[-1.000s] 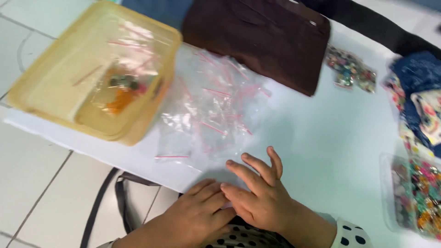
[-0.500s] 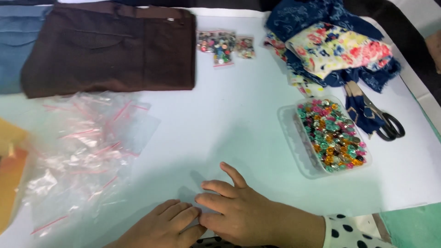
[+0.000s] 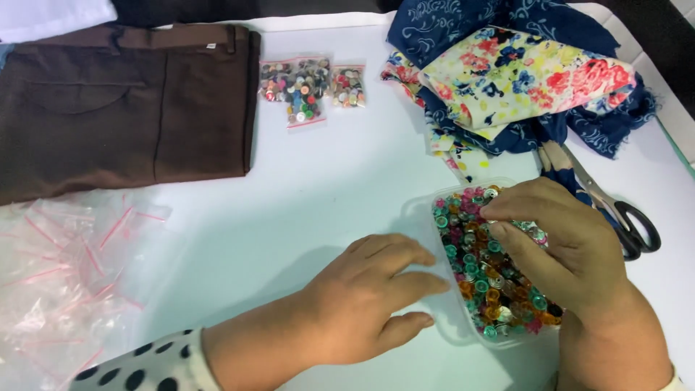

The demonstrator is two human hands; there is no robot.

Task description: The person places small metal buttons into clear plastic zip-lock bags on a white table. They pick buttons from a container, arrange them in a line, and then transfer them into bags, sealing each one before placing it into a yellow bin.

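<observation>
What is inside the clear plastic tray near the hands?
The clear plastic tray holds many small shiny beads in green, pink, orange and silver. The right hand reaches in and covers part of them; the left hand touches the tray's side.

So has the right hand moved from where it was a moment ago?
Yes. The right hand has gone rightwards from the bare table into the clear tub of beads, nearer the scissors.

The right hand [image 3: 572, 246] hides part of the clear plastic tray of coloured metallic buttons [image 3: 449, 318]. The black-handled scissors' [image 3: 622, 213] blades vanish under the far blue floral cloth [image 3: 521, 72].
</observation>
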